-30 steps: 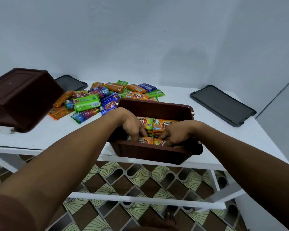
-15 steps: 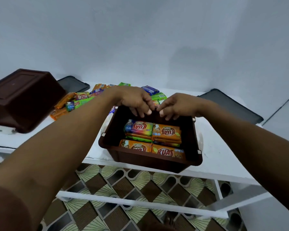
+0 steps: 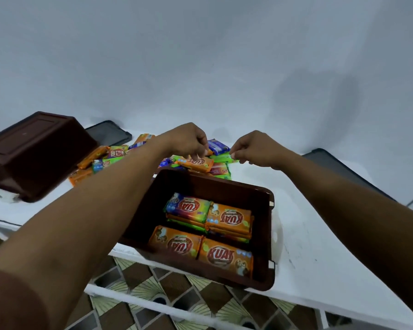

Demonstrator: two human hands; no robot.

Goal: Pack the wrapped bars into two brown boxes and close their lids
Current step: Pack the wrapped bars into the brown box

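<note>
An open brown box (image 3: pixel 262 236) sits at the table's front edge, holding stacked orange and multicoloured wrapped bars (image 3: pixel 227 219). Beyond it lies a pile of loose wrapped bars (image 3: pixel 110 154). My left hand (image 3: pixel 188 141) reaches over the box into the pile and pinches an orange bar (image 3: pixel 197 163) at its top edge. My right hand (image 3: pixel 253 148) pinches the end of a green bar (image 3: pixel 221 158) beside it. A second brown box (image 3: pixel 31 153) lies upside down at the left.
Two dark flat lids lie on the white table (image 3: pixel 320 246): one (image 3: pixel 110 133) behind the overturned box, one (image 3: pixel 339 167) at the right behind my forearm. A grey wall stands close behind. Patterned floor tiles (image 3: pixel 177 296) show below the table edge.
Both hands left the inside of the box, passed over its far rim and went out to the loose pile, where each closed on a bar. The view tilted down toward the box.
</note>
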